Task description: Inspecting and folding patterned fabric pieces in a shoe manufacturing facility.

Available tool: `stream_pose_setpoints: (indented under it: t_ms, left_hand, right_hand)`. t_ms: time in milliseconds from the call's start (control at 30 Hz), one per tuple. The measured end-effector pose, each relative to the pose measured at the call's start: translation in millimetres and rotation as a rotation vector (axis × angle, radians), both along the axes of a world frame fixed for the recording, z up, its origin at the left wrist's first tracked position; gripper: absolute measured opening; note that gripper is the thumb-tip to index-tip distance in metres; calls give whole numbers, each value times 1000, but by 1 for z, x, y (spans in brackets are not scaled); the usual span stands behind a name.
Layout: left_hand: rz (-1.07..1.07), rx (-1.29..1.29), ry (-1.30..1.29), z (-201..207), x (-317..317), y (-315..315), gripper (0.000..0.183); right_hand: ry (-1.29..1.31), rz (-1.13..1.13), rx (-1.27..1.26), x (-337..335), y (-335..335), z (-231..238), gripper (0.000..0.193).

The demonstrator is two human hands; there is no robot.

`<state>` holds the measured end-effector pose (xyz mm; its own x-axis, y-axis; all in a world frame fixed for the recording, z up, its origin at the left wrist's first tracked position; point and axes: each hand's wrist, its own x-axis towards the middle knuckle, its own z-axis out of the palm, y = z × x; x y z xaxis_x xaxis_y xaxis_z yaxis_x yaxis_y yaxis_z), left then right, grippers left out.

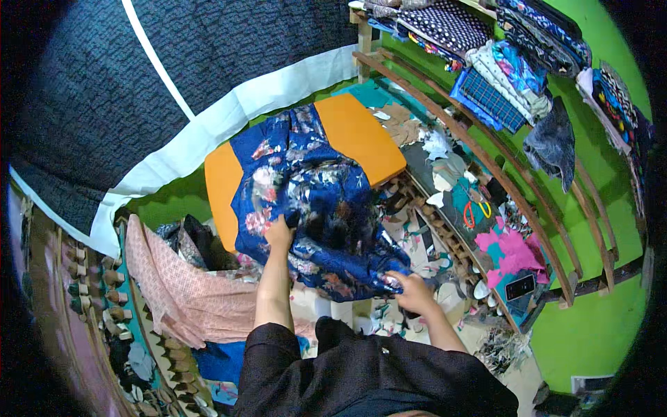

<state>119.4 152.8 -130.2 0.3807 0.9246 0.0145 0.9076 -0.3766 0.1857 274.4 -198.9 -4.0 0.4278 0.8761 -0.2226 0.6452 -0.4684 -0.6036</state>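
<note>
A navy blue floral cloth is spread over an orange board, its near part hanging past the board's edge. My left hand is closed on the cloth at its left middle, the fingertips partly hidden. Farther right and nearer to me, my right hand grips a bunched corner of the same cloth. Between the hands the cloth sags in dark folds, smeared by motion.
Scissors with red and yellow handles, pink scraps and a phone lie on the bench at right. Folded fabrics sit on wooden rails. A peach cloth drapes at left; scraps litter the floor.
</note>
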Motion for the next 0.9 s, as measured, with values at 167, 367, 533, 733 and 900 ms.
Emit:
stream_pose_setpoints:
  t_ms: [167, 367, 533, 733, 900]
  left_hand:
    - [-78, 13, -154, -29, -3, -23, 17]
    - [-10, -227, -393, -26, -2, -95, 25]
    - [-200, -378, -110, -43, -13, -154, 29]
    - [-220, -640, 158, -46, -51, -199, 36]
    - [-91, -586, -350, -102, -88, -179, 41]
  right_hand:
    - [28, 18, 63, 7, 3, -26, 51]
    - [105, -61, 12, 23, -7, -14, 50]
    - [95, -61, 132, 37, -24, -18, 52]
    - [-5, -274, 281, 66, -49, -12, 57]
    - [-77, -192, 251, 72, -50, 7, 61]
